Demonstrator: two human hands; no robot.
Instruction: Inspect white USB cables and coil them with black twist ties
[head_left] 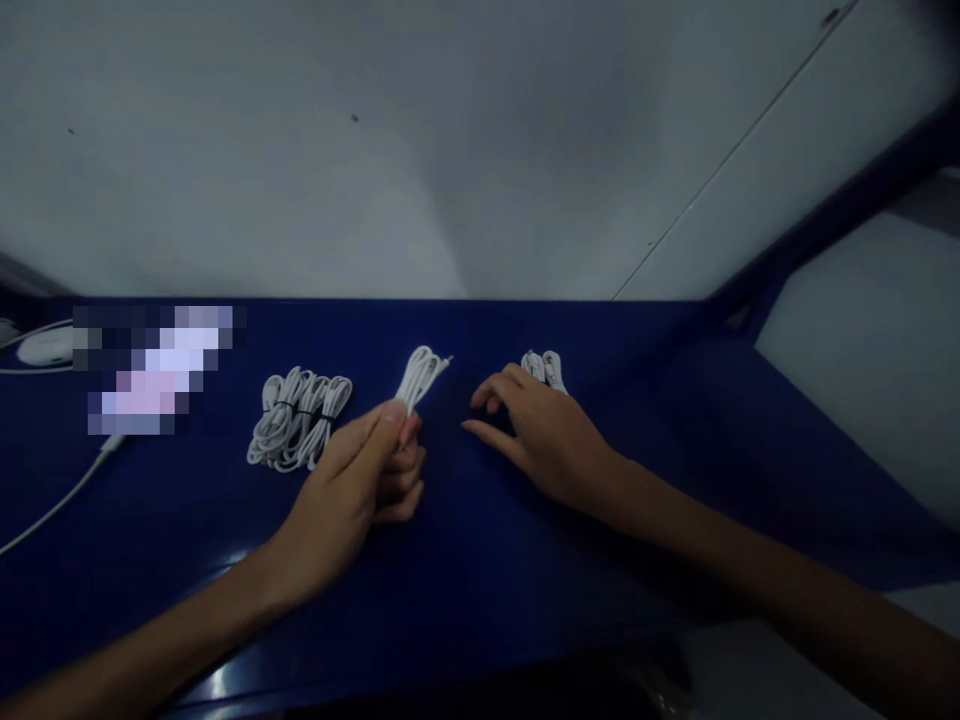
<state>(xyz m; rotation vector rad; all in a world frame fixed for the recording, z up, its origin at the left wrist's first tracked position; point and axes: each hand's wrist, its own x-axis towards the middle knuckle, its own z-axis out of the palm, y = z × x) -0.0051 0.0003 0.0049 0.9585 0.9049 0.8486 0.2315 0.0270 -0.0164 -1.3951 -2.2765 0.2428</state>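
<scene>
Pinched between the thumb and fingers of my left hand [364,465] is a coiled white cable [420,375], raised over the blue table, its plug end pointing up and right. My right hand [544,430] hovers to the right of it, thumb and fingers apart, holding nothing. Behind its knuckles lie white cable bundles [553,368], partly hidden by that hand. Left of my left hand sits a pile of several white cable bundles [296,415], coiled and bound with dark ties.
A blurred-out bright object [169,370] lies at the left, with a white cord [67,515] running from it. Another white item [45,347] is at the far left edge. A pale wall [375,180] rises behind the blue table [480,600].
</scene>
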